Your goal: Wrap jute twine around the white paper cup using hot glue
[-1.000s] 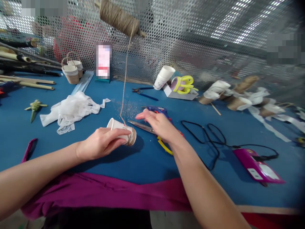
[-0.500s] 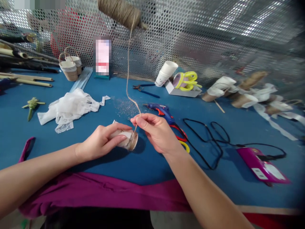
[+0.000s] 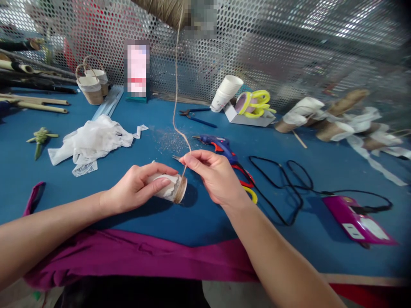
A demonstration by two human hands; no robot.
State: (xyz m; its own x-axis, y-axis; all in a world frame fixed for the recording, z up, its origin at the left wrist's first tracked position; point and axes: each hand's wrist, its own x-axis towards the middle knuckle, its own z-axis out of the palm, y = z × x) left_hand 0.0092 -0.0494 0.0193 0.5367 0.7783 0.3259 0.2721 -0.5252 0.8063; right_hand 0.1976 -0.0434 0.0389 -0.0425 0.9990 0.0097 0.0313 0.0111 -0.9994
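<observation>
My left hand (image 3: 138, 186) is wrapped round a small white paper cup (image 3: 168, 190), which lies on its side with its twine-wound end facing right. Thin brown twine (image 3: 175, 85) runs down from a large spool (image 3: 163, 10) at the top and meets the cup at that wound band. Between thumb and forefinger, my right hand (image 3: 213, 175) pinches the twine just above the band. Beyond my right hand lie a blue hot glue gun (image 3: 220, 143) and scissors with red and yellow handles (image 3: 250, 192), partly hidden by the hand.
White lace ribbon (image 3: 93, 141) lies left. At the back are twine-wrapped cups with handles (image 3: 91, 90), pliers (image 3: 199, 117), stacked paper cups (image 3: 226, 94) and a box with yellow scissors (image 3: 253, 105). A black cord (image 3: 289, 188) leads to a purple power strip (image 3: 356, 220) on the right.
The view has shifted slightly, moving the spool higher in the picture. The cup seems slightly turned, showing more of a torn-looking edge beside the band. Both hands keep their grips.
</observation>
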